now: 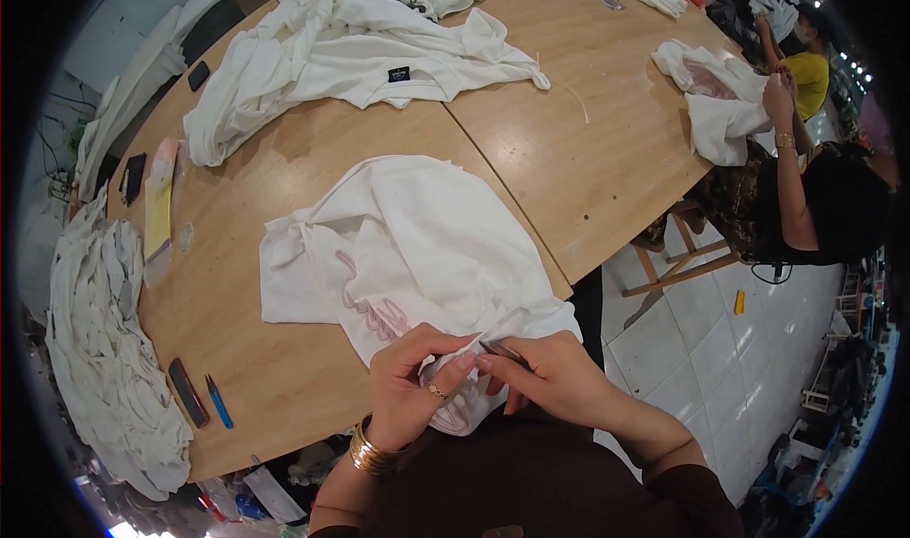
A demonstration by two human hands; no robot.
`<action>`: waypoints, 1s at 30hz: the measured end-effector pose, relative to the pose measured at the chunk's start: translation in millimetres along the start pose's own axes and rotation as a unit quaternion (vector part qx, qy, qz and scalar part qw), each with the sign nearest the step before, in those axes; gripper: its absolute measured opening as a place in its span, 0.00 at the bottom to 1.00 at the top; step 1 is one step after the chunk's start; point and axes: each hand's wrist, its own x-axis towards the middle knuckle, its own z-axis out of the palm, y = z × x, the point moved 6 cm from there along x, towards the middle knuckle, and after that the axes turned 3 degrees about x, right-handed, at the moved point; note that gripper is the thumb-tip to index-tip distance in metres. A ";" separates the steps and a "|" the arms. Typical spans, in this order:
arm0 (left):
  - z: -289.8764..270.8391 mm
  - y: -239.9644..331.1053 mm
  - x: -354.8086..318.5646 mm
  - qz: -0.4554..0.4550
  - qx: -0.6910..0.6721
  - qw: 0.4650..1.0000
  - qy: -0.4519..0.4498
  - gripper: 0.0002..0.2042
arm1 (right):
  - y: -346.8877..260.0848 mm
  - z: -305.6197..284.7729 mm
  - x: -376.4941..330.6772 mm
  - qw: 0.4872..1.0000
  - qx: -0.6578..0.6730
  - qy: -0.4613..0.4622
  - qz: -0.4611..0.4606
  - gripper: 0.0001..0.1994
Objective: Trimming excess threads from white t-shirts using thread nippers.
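Note:
A white garment (427, 211) with pink looped embroidery lies bunched at the table's near edge, and its near part hangs toward my lap. My left hand (412, 382) pinches a fold of this cloth between thumb and fingers. Close against it, my right hand (555, 372) is closed at the same fold, its thumb almost touching the left fingertips. A small dark metal tool (491, 347) shows between the right fingers; most of it is hidden, so its exact kind cannot be told.
White garments lie piled on the wooden table (607, 178) at the far side (332, 54) and left edge (100, 348). Blue tweezers (219, 401), a dark red case (189, 393), a yellow pad (159, 216) and phones lie leftward. At right, a seated person (806, 197) handles white cloth (725, 111).

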 end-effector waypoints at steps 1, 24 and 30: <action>0.1 -0.9 0.4 -0.013 -0.014 1.000 -0.001 0.08 | -2.5 -0.8 0.1 0.998 -0.047 0.020 -0.047 0.14; 4.6 -2.1 0.0 -0.050 -0.068 0.996 0.014 0.04 | -1.9 -3.4 -0.4 1.000 -0.016 -0.015 0.009 0.18; 3.7 -1.5 -0.6 -0.017 -0.015 1.000 0.011 0.05 | -3.6 -2.3 -2.8 0.999 -0.012 -0.043 0.030 0.18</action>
